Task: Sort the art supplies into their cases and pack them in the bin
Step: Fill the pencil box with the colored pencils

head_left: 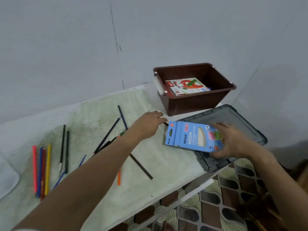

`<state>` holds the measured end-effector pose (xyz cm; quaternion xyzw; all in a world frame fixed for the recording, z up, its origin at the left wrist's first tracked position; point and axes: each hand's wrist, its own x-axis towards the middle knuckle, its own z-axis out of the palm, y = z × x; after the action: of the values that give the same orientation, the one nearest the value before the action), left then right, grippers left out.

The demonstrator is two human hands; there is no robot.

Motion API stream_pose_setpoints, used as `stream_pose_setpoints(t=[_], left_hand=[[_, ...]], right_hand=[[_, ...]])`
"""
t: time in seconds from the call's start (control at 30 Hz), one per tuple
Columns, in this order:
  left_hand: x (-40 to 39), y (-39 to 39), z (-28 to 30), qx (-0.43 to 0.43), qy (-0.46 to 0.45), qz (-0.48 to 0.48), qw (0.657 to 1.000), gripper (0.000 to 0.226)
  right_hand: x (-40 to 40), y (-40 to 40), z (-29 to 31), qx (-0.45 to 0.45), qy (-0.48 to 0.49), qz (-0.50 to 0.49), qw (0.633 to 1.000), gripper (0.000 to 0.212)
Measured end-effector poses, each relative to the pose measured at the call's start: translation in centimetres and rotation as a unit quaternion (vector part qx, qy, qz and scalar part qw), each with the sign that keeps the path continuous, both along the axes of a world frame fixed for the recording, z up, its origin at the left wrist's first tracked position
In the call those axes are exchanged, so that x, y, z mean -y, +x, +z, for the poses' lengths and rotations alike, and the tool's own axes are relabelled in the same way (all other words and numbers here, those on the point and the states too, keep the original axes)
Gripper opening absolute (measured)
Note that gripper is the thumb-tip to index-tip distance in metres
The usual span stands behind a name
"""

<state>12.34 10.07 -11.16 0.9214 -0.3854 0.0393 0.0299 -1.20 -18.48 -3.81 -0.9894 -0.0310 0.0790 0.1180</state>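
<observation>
Far out to the left of both hands: four coloured pencils (40, 170) side by side on the counter (166, 164) — pink, blue, red, yellow. Nearer, a scatter of dark pencils (106, 135), partly under the left forearm, plus an orange pencil (119, 178) and a brown pencil (140, 166) just to the right of that arm.

Left hand (148, 124) stretched forward, fingers lying fairly straight over something at the fingertips, close to the foot of the brown bin (193, 104); cannot tell whether anything is pinched yet.

Between the hands: blue Ninso neon coloured pencil box (191, 137), resting on the grey lid (233, 117). Right hand (230, 140) gripping the box at its right end, thumb beneath, fingers spread on top.

Beyond both hands, inside the bin: an oil pastel box (186, 86), already packed.

Judged best for the step in hand: steady the blue box with its open flap toward the left hand, gather pencils parallel, points aligned, and slide them in a few at a time rather than forcing a handful.
</observation>
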Motion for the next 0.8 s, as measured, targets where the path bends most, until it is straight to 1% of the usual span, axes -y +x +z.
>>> stream_pose_setpoints(t=[0.07, 0.17, 0.23, 0.33, 0.43, 0.53, 0.67, 0.8], left_hand=[[0.4, 0.3, -0.3, 0.004, 0.011, -0.015, 1.0, 0.044], [-0.6, 0.3, -0.1, -0.038, -0.014, 0.013, 0.999, 0.03], [-2.5, 0.1, 0.0, -0.068, -0.037, 0.03, 0.997, 0.023], [-6.8, -0.3, -0.3, -0.091, -0.047, 0.051, 0.993, 0.018], [-10.9, -1.1, -0.2, -0.109, -0.046, 0.084, 0.989, 0.021], [-13.7, -2.3, 0.3, -0.119, -0.028, 0.125, 0.985, 0.028], [-16.2, -3.8, 0.8, -0.118, -0.016, 0.153, 0.981, 0.043], [-17.6, -4.8, 1.0, -0.119, -0.01, 0.18, 0.976, 0.049]], right_hand=[[0.7, -0.4, -0.1, -0.009, 0.001, -0.002, 1.0, 0.111], [0.8, -0.4, -0.1, -0.008, 0.007, 0.003, 1.0, 0.107], [0.1, -0.1, -0.1, -0.011, 0.008, 0.014, 1.0, 0.106], [-2.0, 0.8, -0.3, -0.018, 0.024, 0.039, 0.999, 0.106], [-4.8, 1.8, -0.8, -0.014, 0.037, 0.079, 0.996, 0.107], [-7.6, 3.0, -1.2, -0.014, 0.043, 0.11, 0.993, 0.114], [-10.1, 4.4, -2.0, -0.025, 0.055, 0.126, 0.99, 0.113], [-11.5, 5.7, -2.7, -0.007, 0.049, 0.134, 0.99, 0.121]])
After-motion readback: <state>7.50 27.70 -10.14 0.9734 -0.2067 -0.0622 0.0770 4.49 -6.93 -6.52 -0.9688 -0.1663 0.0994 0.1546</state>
